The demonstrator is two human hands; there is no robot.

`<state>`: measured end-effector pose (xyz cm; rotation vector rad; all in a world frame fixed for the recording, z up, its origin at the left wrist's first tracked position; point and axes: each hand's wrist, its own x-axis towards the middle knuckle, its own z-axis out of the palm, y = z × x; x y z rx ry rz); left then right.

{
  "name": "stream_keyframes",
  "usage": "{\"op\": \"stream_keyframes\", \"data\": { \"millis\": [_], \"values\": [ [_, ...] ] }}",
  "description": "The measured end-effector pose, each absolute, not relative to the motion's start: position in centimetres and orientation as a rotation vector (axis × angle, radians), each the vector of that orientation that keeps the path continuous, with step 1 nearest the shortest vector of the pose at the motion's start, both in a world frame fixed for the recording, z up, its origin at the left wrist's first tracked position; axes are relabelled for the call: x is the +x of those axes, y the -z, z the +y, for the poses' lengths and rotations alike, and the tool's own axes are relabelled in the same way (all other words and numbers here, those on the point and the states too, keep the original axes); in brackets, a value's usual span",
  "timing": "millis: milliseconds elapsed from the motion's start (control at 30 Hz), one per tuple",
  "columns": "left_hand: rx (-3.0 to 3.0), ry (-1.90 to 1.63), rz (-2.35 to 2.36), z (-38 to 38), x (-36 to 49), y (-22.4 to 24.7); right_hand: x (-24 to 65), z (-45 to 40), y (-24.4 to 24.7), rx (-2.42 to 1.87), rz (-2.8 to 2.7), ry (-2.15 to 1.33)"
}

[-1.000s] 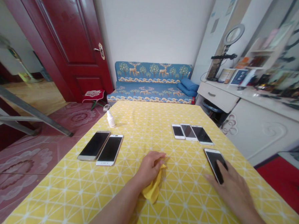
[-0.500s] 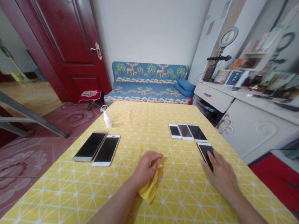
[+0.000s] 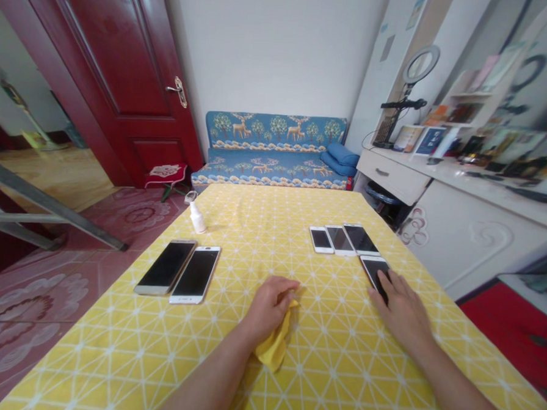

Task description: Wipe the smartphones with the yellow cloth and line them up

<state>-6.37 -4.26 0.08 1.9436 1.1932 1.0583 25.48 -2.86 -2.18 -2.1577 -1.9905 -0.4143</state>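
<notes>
1. A dark red panelled wooden door with a brass handle stands at left.
2. A plain white wall rises behind a blue sofa printed with deer and trees.
3. A white drawer cabinet stands at right, below a black-stemmed ring light.
4. Pink patterned tiles cover the floor.

Nothing in this room can be read from where I stand. The white spray bottle on the yellow tablecloth may carry small print, but no letters can be made out. The dark screens of the smartphones show no words. On the white dresser, the framed cards and the books on the shelf are too small and blurred to read, as is the notice on the wall above.
</notes>
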Motion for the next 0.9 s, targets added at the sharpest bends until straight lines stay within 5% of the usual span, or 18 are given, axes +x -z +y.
{"op": "stream_keyframes", "data": {
  "millis": [700,900],
  "values": [
    [1.902,-1.08,1.217,-4.4,-6.1,-0.3,25.0,-2.2,2.4,-2.008,-1.923,0.423],
    [1.838,-1.226,1.325,-3.3,-7.8,-0.2,16.8,-5.1,-0.8,-1.5,-2.147,-0.078]
  ]
}}
